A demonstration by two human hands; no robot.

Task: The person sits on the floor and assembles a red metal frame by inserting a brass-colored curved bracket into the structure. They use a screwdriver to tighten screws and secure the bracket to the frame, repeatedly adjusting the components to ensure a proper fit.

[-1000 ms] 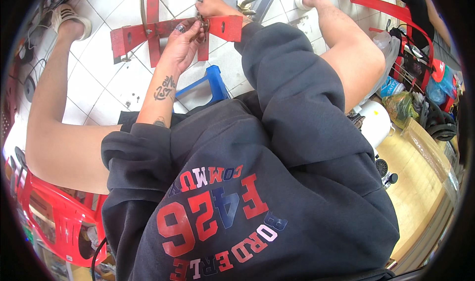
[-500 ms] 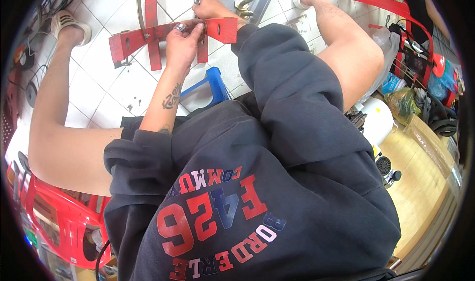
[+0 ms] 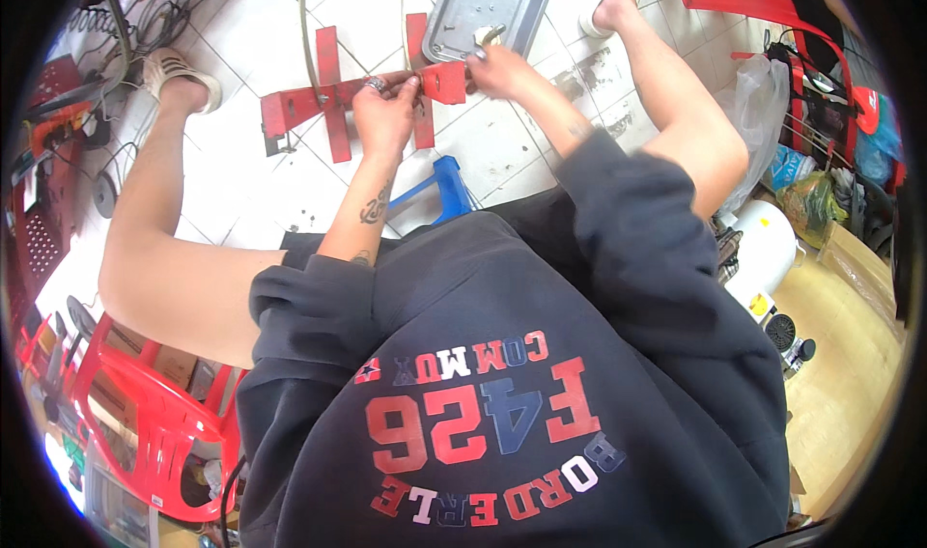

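Observation:
My left hand (image 3: pixel 384 118), with a ring on one finger, is closed on a red metal frame (image 3: pixel 301 107), its thumb and fingertips at the crossbar near the right end. The frame has a long crossbar, two red cross pieces and angled ends; thin rods rise from it. My right hand (image 3: pixel 509 73) is just right of the frame, beside the near edge of a grey metal tray (image 3: pixel 529 28). Motion blurs its fingers, so what they hold, if anything, cannot be made out. Small shiny metal parts (image 3: pixel 490 35) lie in the tray by my fingertips.
A blue plastic stool (image 3: pixel 450 189) stands between my legs. Cables (image 3: pixel 179 12) lie at the far left, near a red perforated metal piece (image 3: pixel 43 249). A red plastic chair (image 3: pixel 159 432) is at the lower left. Bags and a white tank (image 3: pixel 768 244) are on the right.
My right hand has left the far side of the red frame and moved right and nearer, to the tray's edge. My left hand keeps its hold. The whole view has shifted slightly.

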